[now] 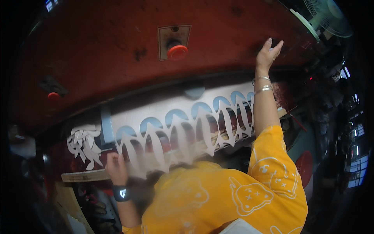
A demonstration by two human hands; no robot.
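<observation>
A white sheet with a row of pointed-oval cut-outs spans the work surface, its near strips blurred and hanging toward my body. Light blue shows through the rounded far ends of the holes. My left hand, a dark band on its wrist, is closed at the sheet's left end, fingers curled at its edge. Up at the far right, my right hand reaches to the red machine front, thumb and fingers apart. A small dark part lies partly hidden behind those fingers.
Loose white cut pieces are heaped left of the sheet. Two red knobs, one central and one left, stick out of the machine. A wooden edge runs along the near side. A fan stands far right.
</observation>
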